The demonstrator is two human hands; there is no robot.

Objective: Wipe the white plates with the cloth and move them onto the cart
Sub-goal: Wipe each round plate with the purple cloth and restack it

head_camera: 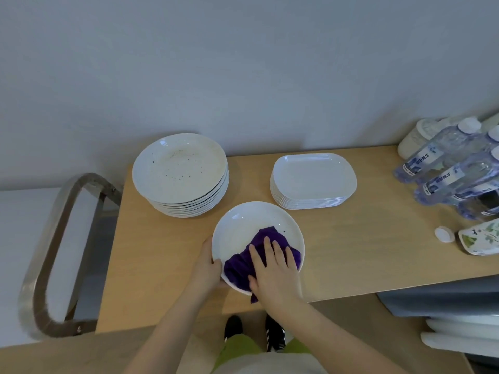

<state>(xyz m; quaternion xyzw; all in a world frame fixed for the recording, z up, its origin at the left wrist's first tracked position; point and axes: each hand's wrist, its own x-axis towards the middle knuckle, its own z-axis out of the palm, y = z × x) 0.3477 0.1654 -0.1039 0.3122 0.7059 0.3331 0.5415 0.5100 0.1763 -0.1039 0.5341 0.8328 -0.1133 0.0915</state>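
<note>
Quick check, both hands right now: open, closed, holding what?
Left hand: grips the rim of the round white plate on the table.
Right hand: open, fingers flat, pressing the purple cloth into the plate.

Both forearms reach forward, bare; the left hand (206, 267) is curled with its thumb on top; the right hand (272, 271) lies flat, palm down, fingers straight and slightly spread.

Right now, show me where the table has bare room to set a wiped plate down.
Bare wood lies left of the held plate, below the round stack, and right of it, below the rectangular stack. The right end is crowded with water bottles.
</note>
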